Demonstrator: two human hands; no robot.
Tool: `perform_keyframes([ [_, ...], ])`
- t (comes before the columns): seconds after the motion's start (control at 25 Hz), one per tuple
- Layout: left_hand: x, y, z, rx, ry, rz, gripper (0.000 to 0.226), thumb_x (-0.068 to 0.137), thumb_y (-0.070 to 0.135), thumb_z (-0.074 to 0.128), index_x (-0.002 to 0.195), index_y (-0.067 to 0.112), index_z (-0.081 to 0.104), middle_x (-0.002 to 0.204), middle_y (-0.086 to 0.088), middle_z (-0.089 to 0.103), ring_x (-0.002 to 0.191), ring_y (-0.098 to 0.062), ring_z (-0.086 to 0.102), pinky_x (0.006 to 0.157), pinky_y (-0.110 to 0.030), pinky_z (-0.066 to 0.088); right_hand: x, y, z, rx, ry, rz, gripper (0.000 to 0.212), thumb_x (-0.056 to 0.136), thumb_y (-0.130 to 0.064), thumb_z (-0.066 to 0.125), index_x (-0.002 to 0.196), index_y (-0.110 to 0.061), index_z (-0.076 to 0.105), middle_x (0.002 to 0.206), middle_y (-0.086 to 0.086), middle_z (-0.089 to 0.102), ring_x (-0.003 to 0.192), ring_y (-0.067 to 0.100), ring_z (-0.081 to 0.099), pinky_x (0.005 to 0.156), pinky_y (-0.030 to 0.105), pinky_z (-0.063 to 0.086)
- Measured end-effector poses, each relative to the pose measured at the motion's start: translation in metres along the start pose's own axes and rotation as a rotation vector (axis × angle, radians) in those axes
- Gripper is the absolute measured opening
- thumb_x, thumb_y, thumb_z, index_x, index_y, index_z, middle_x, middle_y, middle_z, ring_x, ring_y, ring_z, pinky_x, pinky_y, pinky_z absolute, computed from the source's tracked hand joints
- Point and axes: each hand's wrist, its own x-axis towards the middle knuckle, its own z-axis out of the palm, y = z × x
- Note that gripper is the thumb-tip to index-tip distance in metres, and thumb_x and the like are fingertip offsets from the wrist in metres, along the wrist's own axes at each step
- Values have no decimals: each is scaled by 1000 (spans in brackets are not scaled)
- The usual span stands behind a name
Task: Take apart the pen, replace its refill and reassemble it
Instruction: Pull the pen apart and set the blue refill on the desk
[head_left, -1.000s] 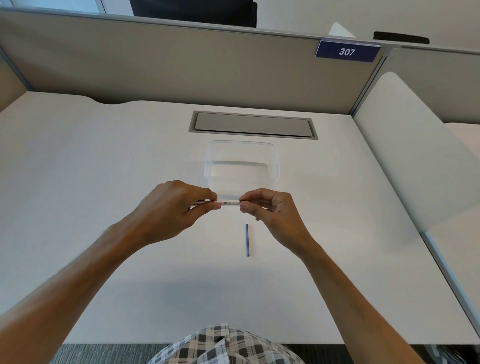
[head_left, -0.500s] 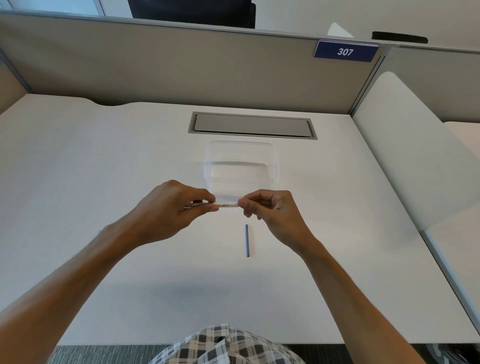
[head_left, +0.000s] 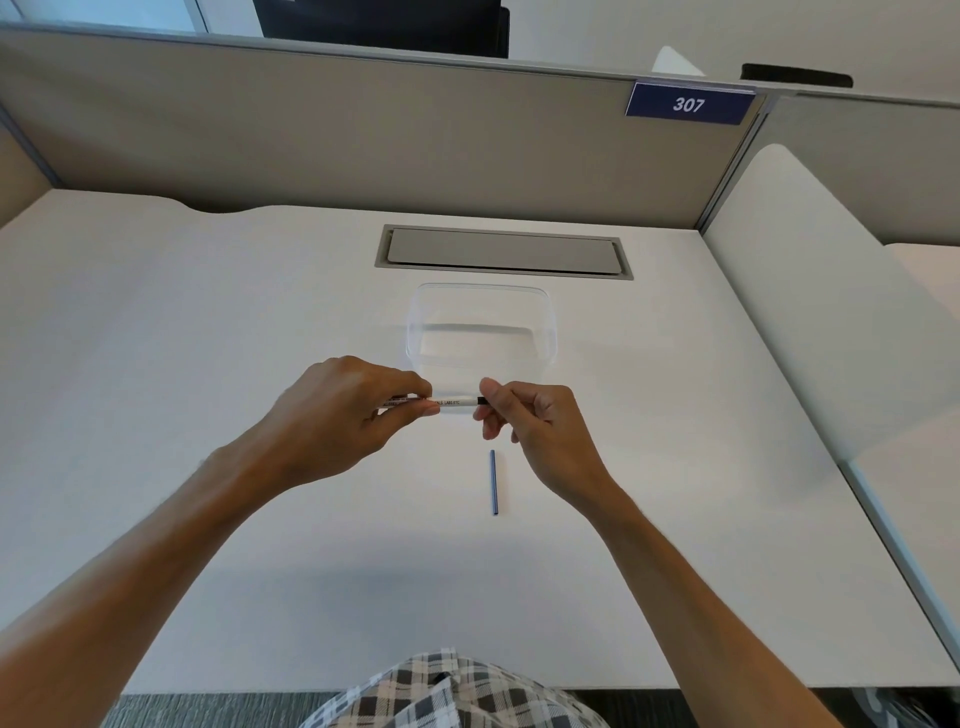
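Two hands on one white pen (head_left: 451, 402), held level above the worktop (head_left: 208, 322): my left hand (head_left: 345, 410) clamps the barrel, my right hand (head_left: 524, 415) pinches its dark end. One blue refill (head_left: 493, 482) lies loose below, near a clear tray (head_left: 550, 332). Step judged: dismantling; next calls for twisting or pulling the end off.

a white desk (head_left: 208, 364) carries a clear plastic container (head_left: 545, 322) toward the far middle, just nearer than a grey cable hatch (head_left: 503, 252) set flush into its surface. a thin blue refill (head_left: 493, 482) lies near the centre, pointing near to far.
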Motion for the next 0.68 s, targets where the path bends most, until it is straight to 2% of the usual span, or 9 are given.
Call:
perform_keyframes([
  [0.16, 1, -1, -2, -23, -20, -13, 22, 91, 39, 57, 96, 24, 72, 59, 9, 58, 49, -12, 46, 48, -30, 40, 1, -2, -6, 33, -69, -11, 24, 95, -28, 65, 78, -15, 76, 69, -3, 73, 68, 4, 64, 61, 12, 42],
  [0.28, 2, -2, -3, -39, -27, -25, 22, 91, 39, 56, 96, 24, 71, 53, 9, 50, 48, -12, 44, 45, -28, 35, 4, -6, -11, 40, -97, -43, 9, 92, -20, 71, 85, -20, 76, 71, -7, 73, 71, 1, 65, 64, 8, 43],
  [0.4, 4, -1, -2, -22, -20, -17, 21, 91, 39, 56, 96, 25, 72, 50, 13, 45, 52, -9, 47, 45, -23, 30, 4, -7, -12, 16, -85, -60, 7, 90, -19, 72, 86, -21, 76, 72, -8, 73, 74, 1, 65, 64, 11, 43],
  [0.48, 5, 0, -1, 1, -9, -5, 23, 91, 40, 55, 95, 24, 72, 51, 13, 48, 49, -9, 46, 44, -25, 33, 4, -7, -10, 6, -30, -44, 10, 91, -24, 68, 85, -20, 75, 72, -4, 74, 74, 3, 66, 64, 12, 43],
  [0.56, 5, 2, -1, 16, -6, -4, 26, 91, 41, 53, 95, 23, 72, 57, 9, 58, 47, -12, 45, 45, -28, 39, 4, -6, -6, -7, 8, -25, 25, 94, -33, 62, 80, -16, 75, 73, 0, 75, 73, 3, 67, 64, 9, 42],
  [0.68, 4, 2, -1, 27, -6, 3, 24, 91, 39, 56, 96, 22, 72, 61, 7, 62, 48, -13, 47, 46, -29, 41, 4, -5, -4, -53, -23, 19, 39, 99, -39, 57, 72, -15, 73, 69, 1, 73, 67, 1, 65, 63, 7, 41],
])
